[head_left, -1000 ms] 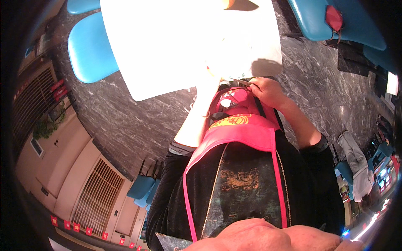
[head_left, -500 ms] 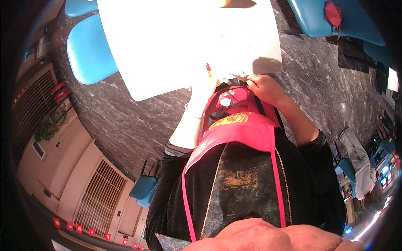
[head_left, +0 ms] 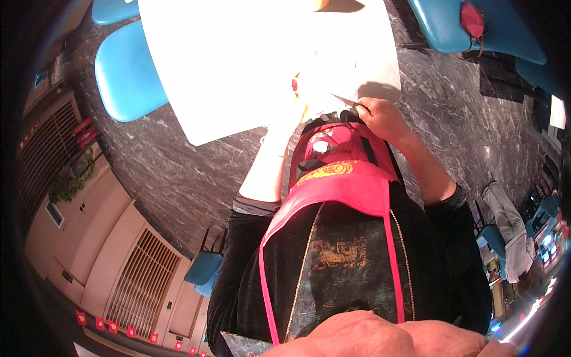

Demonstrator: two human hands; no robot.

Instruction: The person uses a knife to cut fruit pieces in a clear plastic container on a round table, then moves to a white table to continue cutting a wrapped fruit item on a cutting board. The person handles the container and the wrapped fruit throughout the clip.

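My right hand point(head_left: 380, 118) is closed around the handle of a knife point(head_left: 345, 100), whose thin blade points left over the near edge of the white table point(head_left: 205, 128). My left hand point(head_left: 288, 116) is left of the blade, at the same edge, and strong glare washes out its fingers. They seem closed around something, but its kind is lost in the light. A small red patch point(head_left: 294, 85) shows at the fingertips. Below both hands hangs my red apron point(head_left: 342, 196) with a yellow print.
Blue chairs point(head_left: 128, 71) stand left of the table, and another blue seat point(head_left: 443, 24) at the far right bears a red pouch point(head_left: 473, 21). An orange round thing point(head_left: 319, 5) lies at the table's far side. Someone in grey trousers point(head_left: 505, 208) is at the right.
The knife and my right hand have shifted slightly right and away from me. My left hand has moved a little left, and the red patch at its fingertips sits farther up the table.
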